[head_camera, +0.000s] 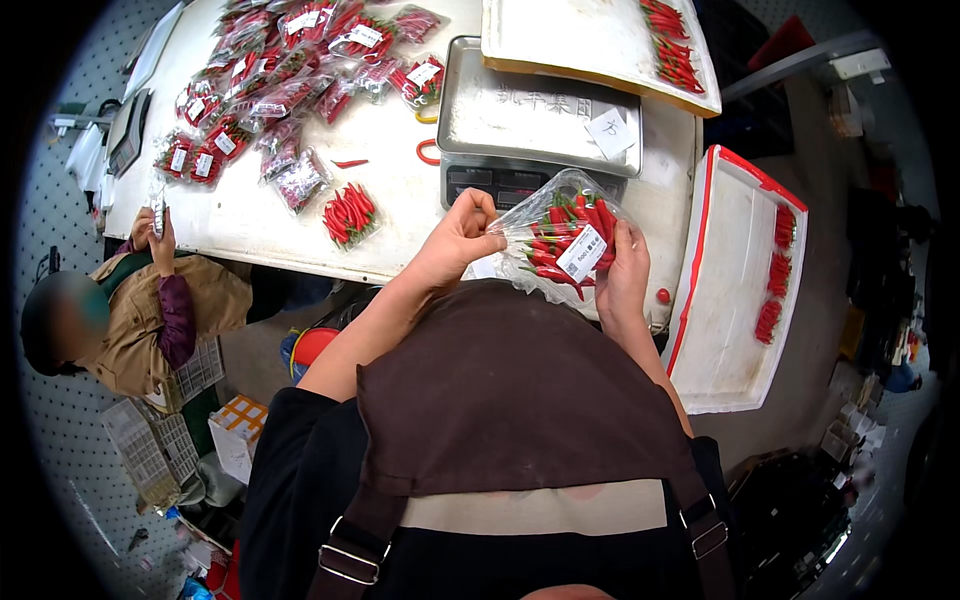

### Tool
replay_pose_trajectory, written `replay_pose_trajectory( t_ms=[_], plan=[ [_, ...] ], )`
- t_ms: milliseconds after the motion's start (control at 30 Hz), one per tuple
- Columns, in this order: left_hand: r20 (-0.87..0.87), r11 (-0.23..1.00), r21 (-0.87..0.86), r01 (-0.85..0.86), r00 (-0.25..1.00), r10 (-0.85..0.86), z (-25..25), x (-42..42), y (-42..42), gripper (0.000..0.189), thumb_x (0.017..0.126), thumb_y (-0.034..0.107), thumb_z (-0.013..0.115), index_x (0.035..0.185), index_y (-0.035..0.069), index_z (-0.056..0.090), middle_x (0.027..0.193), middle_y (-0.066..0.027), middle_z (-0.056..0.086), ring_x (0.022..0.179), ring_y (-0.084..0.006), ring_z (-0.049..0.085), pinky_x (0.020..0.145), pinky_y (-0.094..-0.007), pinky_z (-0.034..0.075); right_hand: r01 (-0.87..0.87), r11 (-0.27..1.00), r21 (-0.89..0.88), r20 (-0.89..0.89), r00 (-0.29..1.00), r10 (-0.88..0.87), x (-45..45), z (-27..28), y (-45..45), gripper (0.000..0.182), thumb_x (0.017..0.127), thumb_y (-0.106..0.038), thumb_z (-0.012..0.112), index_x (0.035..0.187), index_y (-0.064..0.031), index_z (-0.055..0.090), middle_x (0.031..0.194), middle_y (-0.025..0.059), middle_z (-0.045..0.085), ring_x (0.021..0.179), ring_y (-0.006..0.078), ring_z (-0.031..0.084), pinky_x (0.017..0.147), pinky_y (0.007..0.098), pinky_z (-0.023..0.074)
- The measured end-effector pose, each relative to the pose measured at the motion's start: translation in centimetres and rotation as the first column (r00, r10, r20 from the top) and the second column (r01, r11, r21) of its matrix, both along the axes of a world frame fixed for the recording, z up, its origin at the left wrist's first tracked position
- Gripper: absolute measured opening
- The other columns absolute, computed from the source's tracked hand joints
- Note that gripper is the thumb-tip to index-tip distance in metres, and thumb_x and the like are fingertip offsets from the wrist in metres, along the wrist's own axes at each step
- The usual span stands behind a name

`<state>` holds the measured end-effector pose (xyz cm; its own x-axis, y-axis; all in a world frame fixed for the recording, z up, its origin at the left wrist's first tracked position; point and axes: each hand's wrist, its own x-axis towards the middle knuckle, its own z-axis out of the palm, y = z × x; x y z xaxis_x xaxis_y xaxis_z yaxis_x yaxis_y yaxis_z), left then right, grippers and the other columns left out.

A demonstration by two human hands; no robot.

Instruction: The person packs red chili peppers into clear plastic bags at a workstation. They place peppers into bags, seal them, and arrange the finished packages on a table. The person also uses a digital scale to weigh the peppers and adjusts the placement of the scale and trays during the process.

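Note:
A clear plastic bag of red chili peppers (559, 236), bearing a white printed label, is held in front of my apron. My left hand (469, 232) pinches the gathered left end of the bag. The bag's right side is gripped by my right hand (626, 270), with the fingers partly behind it. Just beyond the bag stands a digital scale with a metal tray (517, 120); a paper slip (610, 133) lies on the tray. A small packed bundle of red chilies (350, 217) lies on the table to the left, below a loose chili (350, 163).
Many labelled chili bags (285, 90) are heaped on the white table (225, 232). Foam boxes with chili bundles stand beyond the scale (562, 37) and at the right (727, 360). Red-handled scissors (427, 152) lie beside the scale. A co-worker (150, 315) is at the left.

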<state>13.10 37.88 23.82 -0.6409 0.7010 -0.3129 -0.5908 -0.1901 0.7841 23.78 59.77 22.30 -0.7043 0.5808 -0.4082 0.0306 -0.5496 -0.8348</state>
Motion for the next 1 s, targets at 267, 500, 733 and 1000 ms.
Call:
replay_pose_trajectory(
  t_ms=[267,500,733,1000],
  plan=[
    [-0.807,0.856,-0.443,-0.267,0.534,-0.251,2.1,2.3,2.6,0.022,0.080,-0.007,0.055,0.098,0.003,0.049,0.083,-0.0116,0.049,0.073,-0.0263,0.054,0.065,-0.0358,0.046,0.104,0.979,0.178,0.104,0.987,-0.124,-0.7,0.2,-0.9,0.028,0.098,-0.023,0.053,0.109,0.0031,0.053,0.100,0.0106,0.061,0.089,0.0136,0.058,0.081,0.0279,0.0473],
    [-0.905,0.913,-0.329,-0.240,0.357,-0.232,3.0,2.7,5.1,0.023,0.078,-0.007,0.055,0.098,0.003,0.052,0.088,-0.0138,0.051,0.079,-0.0330,0.055,0.066,-0.0404,0.046,0.114,0.960,0.256,0.106,0.984,-0.145,-1.2,-0.7,-1.0,0.030,0.098,-0.025,0.052,0.108,0.0035,0.053,0.103,0.0105,0.060,0.092,0.0147,0.056,0.084,0.0282,0.0452],
    [-0.524,0.927,-0.368,-0.066,0.839,-0.148,3.8,0.2,4.8,0.020,0.083,-0.006,0.055,0.098,0.005,0.047,0.089,-0.0009,0.044,0.076,-0.0062,0.044,0.065,-0.0224,0.040,0.180,0.975,0.130,0.080,0.978,-0.191,-1.8,0.2,0.3,0.027,0.099,-0.022,0.051,0.109,0.0034,0.053,0.102,0.0112,0.061,0.086,0.0143,0.060,0.077,0.0279,0.0503],
    [-0.591,0.953,-0.279,0.116,0.762,-0.266,3.1,1.2,4.2,0.038,0.077,-0.007,0.061,0.108,0.006,0.043,0.097,-0.0039,0.039,0.082,-0.0135,0.043,0.076,-0.0271,0.041,0.177,0.983,0.051,0.121,0.976,-0.182,-1.5,0.1,1.2,0.024,0.099,-0.019,0.050,0.109,0.0029,0.052,0.099,0.0106,0.062,0.083,0.0146,0.062,0.074,0.0282,0.0523]
  ],
)
